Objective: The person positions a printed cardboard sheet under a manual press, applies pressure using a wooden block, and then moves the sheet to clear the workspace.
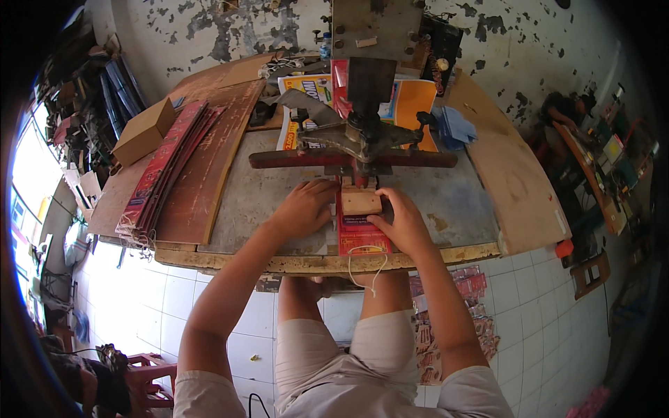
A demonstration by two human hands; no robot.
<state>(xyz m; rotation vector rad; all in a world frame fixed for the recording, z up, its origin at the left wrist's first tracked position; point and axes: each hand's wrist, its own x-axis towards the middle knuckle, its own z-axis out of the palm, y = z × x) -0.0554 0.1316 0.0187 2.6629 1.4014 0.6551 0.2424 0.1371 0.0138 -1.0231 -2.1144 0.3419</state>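
Under the head of a metal press [359, 136] lies a small tan wooden block [362, 203], perhaps a cutting die. It rests on a red and purple printed card strip [364, 242], whose near end reaches the table's front edge. A loop of white string [369, 268] hangs from that end. My right hand [403, 221] has its thumb and forefinger on the block's right side, gripping it. To the left, my left hand [306, 207] lies low on the worktop with fingers stretched toward the strip's left edge; its fingertips are partly hidden beside the block.
A red crossbar [279, 160] spans the press above the worktop [237, 209]. Stacked red printed cards [164, 174] and a cardboard box [145, 131] stand on the left. Blue cloth-like sheets [456, 127] lie back right. Printed pieces [456, 320] cover floor tiles beside my right leg.
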